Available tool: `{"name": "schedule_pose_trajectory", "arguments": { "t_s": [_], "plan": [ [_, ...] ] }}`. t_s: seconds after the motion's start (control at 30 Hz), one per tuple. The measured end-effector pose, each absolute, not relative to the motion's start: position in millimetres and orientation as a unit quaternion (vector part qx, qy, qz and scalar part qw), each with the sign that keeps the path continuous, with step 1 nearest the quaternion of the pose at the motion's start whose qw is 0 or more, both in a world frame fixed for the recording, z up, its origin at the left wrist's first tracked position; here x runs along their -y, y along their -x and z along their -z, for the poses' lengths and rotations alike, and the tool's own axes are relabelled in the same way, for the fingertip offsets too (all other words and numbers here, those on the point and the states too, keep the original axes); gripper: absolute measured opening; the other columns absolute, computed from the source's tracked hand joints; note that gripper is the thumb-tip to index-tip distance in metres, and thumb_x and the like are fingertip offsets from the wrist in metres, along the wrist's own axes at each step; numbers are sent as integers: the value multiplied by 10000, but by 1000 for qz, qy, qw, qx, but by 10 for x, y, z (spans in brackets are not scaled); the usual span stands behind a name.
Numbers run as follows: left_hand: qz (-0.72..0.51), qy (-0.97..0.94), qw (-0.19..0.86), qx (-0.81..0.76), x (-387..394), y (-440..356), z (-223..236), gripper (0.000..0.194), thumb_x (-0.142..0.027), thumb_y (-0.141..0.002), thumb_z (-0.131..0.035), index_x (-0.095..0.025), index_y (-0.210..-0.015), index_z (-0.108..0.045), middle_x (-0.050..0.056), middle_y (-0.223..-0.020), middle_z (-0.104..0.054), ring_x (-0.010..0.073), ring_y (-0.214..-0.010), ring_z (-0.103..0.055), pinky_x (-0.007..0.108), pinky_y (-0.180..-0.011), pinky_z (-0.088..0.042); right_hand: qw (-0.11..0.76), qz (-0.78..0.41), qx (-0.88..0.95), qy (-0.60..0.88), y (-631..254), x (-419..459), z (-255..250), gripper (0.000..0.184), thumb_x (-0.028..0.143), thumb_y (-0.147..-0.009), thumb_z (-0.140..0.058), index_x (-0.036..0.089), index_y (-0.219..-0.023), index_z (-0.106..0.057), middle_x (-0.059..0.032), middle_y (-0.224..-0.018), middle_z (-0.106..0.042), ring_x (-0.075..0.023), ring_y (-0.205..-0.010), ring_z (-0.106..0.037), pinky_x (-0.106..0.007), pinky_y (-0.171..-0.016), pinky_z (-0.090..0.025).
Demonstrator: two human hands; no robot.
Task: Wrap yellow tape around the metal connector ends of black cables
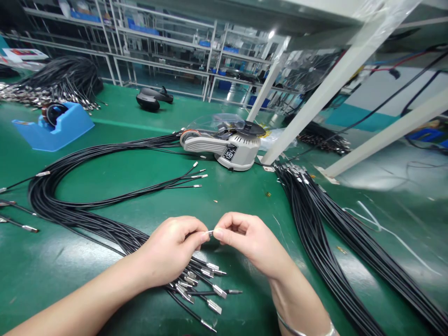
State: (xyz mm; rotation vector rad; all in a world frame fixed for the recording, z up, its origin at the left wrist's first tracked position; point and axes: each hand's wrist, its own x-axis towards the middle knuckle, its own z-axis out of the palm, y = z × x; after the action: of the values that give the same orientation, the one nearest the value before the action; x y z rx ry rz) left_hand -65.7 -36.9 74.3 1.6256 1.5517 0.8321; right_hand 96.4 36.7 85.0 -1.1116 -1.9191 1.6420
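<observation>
My left hand (182, 240) pinches a small silvery metal connector (210, 232) between thumb and forefinger, just above the green bench. At the connector's other end, the thumb and forefinger of my right hand (241, 233) are closed on it too. Whether a cable runs from it into my left palm is hidden. Under and beside my left hand lies a bundle of black cables (115, 231), its metal-tipped ends (213, 291) fanned out towards me. The bundle curves round on the left, and a few more cable ends (198, 176) lie beyond my hands.
A grey-white tape dispenser machine (238, 149) stands ahead. Further black cable bundles (325, 233) lie right, beside white shelf posts (297, 116). At the left are a blue tape holder (56, 128) and a heap of cables (63, 81). A dark handheld device (154, 98) lies near the far edge.
</observation>
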Motion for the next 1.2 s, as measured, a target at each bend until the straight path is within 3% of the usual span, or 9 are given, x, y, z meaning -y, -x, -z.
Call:
{"name": "schedule_pose_trajectory", "arguments": {
  "t_s": [0.33,0.47,0.57,0.67,0.8,0.9,1.0,1.2],
  "plan": [
    [-306,-632,339,-627,352,597,-644,278,-247,-860,-436,-196,-660,-622,-4,-647,-621,148,-632,-551,240,-610,-403,163,-560,707,400,-930,-356,-798,126,243,-725,-619,144,-647,-615,19,-579,-583,-108,-552,-499,-211,-521,-385],
    [-307,-668,304,-606,379,633,-631,217,-243,-883,-440,-220,-885,-656,10,-868,-676,163,-820,-595,251,-764,-437,136,-497,758,400,-1043,-434,-797,141,264,-765,-573,161,-679,-618,9,-606,-603,-133,-586,-536,-226,-545,-403],
    [-302,-683,247,-618,428,783,-658,221,-249,-887,-456,-226,-1032,-621,23,-975,-659,174,-932,-574,274,-858,-428,124,-368,814,431,-1150,-529,-763,189,269,-797,-521,188,-676,-642,-23,-659,-651,-172,-620,-569,-259,-562,-405],
    [-267,-702,173,-637,374,1013,-722,224,-244,-892,-445,-217,-1018,-628,37,-969,-655,186,-937,-567,297,-864,-431,135,-273,829,470,-1185,-586,-723,211,270,-826,-470,215,-723,-644,-39,-724,-685,-197,-643,-593,-281,-570,-396],
    [-210,-677,87,-700,33,1288,-757,233,-201,-882,-440,-184,-980,-650,69,-975,-644,219,-975,-553,341,-898,-407,158,-279,830,456,-1109,-550,-691,183,267,-838,-458,228,-805,-633,-31,-749,-692,-196,-670,-616,-276,-592,-401],
    [-201,-647,80,-731,-302,1408,-680,202,-229,-864,-495,-146,-963,-650,107,-987,-626,263,-1033,-531,403,-932,-386,155,-281,840,437,-1038,-504,-675,190,261,-840,-457,224,-773,-632,-23,-717,-680,-181,-639,-606,-268,-584,-391],
    [-185,-624,118,-750,-554,1483,-573,143,-266,-843,-576,-145,-879,-644,73,-924,-639,223,-950,-582,402,-875,-445,133,-267,845,443,-1006,-494,-675,207,246,-843,-446,220,-746,-628,-18,-718,-677,-172,-639,-601,-261,-592,-380],
    [-216,-600,201,-744,-711,1711,-605,229,-313,-909,-495,-118,-977,-594,31,-862,-654,128,-706,-632,291,-642,-530,129,-256,849,445,-1009,-503,-679,212,230,-851,-430,217,-770,-625,-22,-766,-685,-174,-692,-603,-258,-619,-373]
  ]
}}
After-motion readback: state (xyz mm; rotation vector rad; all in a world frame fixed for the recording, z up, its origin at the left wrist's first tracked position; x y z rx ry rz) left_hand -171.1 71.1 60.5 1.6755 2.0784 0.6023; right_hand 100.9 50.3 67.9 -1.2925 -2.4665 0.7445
